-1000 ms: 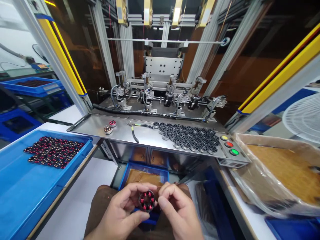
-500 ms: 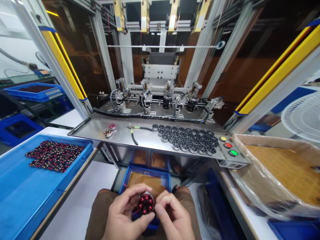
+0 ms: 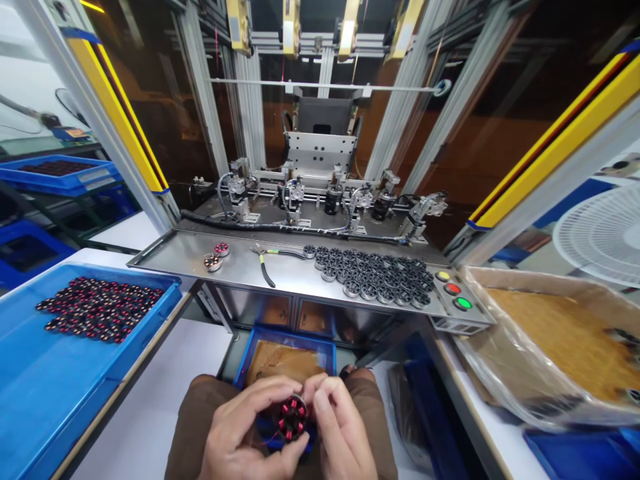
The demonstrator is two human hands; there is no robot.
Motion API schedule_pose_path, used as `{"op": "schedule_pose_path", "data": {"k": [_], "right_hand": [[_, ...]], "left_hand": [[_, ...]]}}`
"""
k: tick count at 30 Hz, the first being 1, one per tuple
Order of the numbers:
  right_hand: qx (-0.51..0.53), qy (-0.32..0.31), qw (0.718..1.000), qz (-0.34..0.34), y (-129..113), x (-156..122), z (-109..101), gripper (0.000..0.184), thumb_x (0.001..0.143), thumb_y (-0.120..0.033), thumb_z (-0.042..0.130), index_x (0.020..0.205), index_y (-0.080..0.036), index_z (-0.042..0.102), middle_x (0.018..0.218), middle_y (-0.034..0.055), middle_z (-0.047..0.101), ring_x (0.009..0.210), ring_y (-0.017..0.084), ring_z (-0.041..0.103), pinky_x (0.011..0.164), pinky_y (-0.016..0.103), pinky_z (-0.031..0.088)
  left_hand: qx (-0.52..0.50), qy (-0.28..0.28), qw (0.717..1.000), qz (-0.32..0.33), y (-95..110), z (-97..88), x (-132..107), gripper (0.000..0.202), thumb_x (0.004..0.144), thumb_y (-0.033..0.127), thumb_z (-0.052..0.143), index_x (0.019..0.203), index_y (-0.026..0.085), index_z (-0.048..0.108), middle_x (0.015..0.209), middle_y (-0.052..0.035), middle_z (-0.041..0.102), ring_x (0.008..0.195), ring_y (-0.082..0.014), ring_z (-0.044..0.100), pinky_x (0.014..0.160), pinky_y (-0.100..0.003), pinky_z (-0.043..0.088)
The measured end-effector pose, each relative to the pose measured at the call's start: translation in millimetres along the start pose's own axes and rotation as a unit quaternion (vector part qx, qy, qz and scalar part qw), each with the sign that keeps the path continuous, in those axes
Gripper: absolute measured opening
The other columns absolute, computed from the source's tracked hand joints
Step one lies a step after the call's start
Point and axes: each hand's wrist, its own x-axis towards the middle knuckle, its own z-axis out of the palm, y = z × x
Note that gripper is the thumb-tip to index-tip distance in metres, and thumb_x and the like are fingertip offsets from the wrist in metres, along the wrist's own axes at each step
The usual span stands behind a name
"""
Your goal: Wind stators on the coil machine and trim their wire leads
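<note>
Gripping stator (image 3: 291, 419), bottom centre of frame, in half-curled left hand (image 3: 243, 423); with right hand (image 3: 335, 423) curled at its edge, cannot tell whether pinching anything. Could scrape windings (image 3: 294, 404) by tugging askew.

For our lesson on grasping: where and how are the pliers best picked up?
Probably by the near handle, from the front and above: the pliers lie spread, with this handle pointing frontward and the other handle ending beside the black rings.
</note>
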Motion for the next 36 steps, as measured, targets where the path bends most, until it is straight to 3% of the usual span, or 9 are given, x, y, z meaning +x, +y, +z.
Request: {"op": "schedule_pose_path", "data": {"k": [5,9,14,17,19,22,28,32,36], "right_hand": [[-0.059,-0.037,0.994,-0.083,-12,3,-4,0.014,0.090,-0.037,0.058,0.093,-0.025,0.051,0.092,0.0007,0.048,0.082,0.016,0.049,0.073,0.027,0.043],[-0.094,-0.022,0.994,-0.060,-19,9,-1,0.018,0.094,-0.031,0.051,0.079,-0.021,0.053,0.080,-0.0006,0.048,0.074,0.013,0.047,0.069,0.024,0.040],[-0.024,-0.001,0.999,-0.027,-14,12,0,0.023,0.091,-0.038,0.057,0.076,-0.020,0.054,0.076,-0.0013,0.048,0.071,0.013,0.047,0.066,0.023,0.041],[0.014,-0.055,0.998,-0.018,-13,9,-4,0.019,0.085,-0.039,0.065,0.082,-0.021,0.057,0.079,-0.0011,0.048,0.073,0.013,0.048,0.068,0.024,0.042],[-0.001,-0.087,0.996,-0.022,-14,6,-7,0.017,0.085,-0.036,0.065,0.080,-0.021,0.058,0.077,-0.0008,0.050,0.073,0.014,0.049,0.068,0.025,0.042],[-0.050,-0.073,0.995,-0.052,-16,1,-9,0.014,0.089,-0.027,0.061,0.076,-0.021,0.059,0.076,-0.0003,0.053,0.073,0.014,0.051,0.068,0.025,0.042],[-0.056,-0.068,0.994,-0.062,-23,3,-8,0.010,0.088,-0.030,0.062,0.082,-0.022,0.062,0.076,0.0003,0.055,0.070,0.014,0.053,0.064,0.025,0.045],[-0.121,-0.053,0.982,-0.136,-29,7,-9,0.012,0.088,-0.024,0.060,0.078,-0.020,0.064,0.072,0.0014,0.059,0.068,0.015,0.057,0.063,0.026,0.047],[-0.171,-0.042,0.969,-0.175,-34,7,-12,0.011,0.088,-0.022,0.060,0.078,-0.020,0.063,0.071,0.0033,0.061,0.067,0.016,0.059,0.061,0.028,0.049]], "left_hand": [[0.031,0.001,0.999,0.015,5,-1.4,7,0.039,0.065,0.005,0.074,0.101,0.017,0.065,0.085,-0.0074,0.078,0.076,-0.0183,0.076,0.073,-0.021,0.062],[0.015,-0.014,1.000,0.011,3,-1.9,6,0.042,0.063,0.005,0.076,0.102,0.017,0.066,0.087,-0.0071,0.078,0.078,-0.0187,0.076,0.074,-0.021,0.062],[-0.080,0.000,0.994,-0.076,-4,-2.5,-7,0.048,0.065,0.005,0.076,0.108,0.025,0.066,0.096,-0.0040,0.077,0.086,-0.0202,0.075,0.078,-0.025,0.062],[-0.126,0.017,0.981,-0.145,-5,-4.2,-10,0.051,0.063,0.002,0.077,0.106,0.029,0.067,0.099,-0.0006,0.077,0.089,-0.0182,0.074,0.080,-0.022,0.060],[-0.157,0.021,0.972,-0.173,-4,-4.8,-9,0.052,0.062,0.001,0.077,0.104,0.031,0.068,0.099,0.0011,0.077,0.089,-0.0169,0.074,0.080,-0.020,0.059],[-0.184,0.011,0.964,-0.193,-2,-4.5,-7,0.054,0.062,0.000,0.077,0.104,0.032,0.069,0.100,0.0015,0.077,0.090,-0.0172,0.074,0.081,-0.020,0.059],[-0.146,-0.002,0.978,-0.149,-2,-7.6,-7,0.051,0.060,0.004,0.079,0.104,0.028,0.070,0.096,-0.0024,0.078,0.086,-0.0198,0.075,0.078,-0.023,0.060],[-0.106,-0.019,0.989,-0.097,-4,-10.0,-5,0.049,0.060,0.007,0.081,0.104,0.025,0.069,0.093,-0.0050,0.079,0.084,-0.0216,0.075,0.078,-0.026,0.061],[-0.110,-0.017,0.990,-0.086,-4,-8.1,-3,0.052,0.060,0.004,0.078,0.106,0.024,0.068,0.093,-0.0062,0.078,0.082,-0.0225,0.075,0.075,-0.027,0.062]]}}
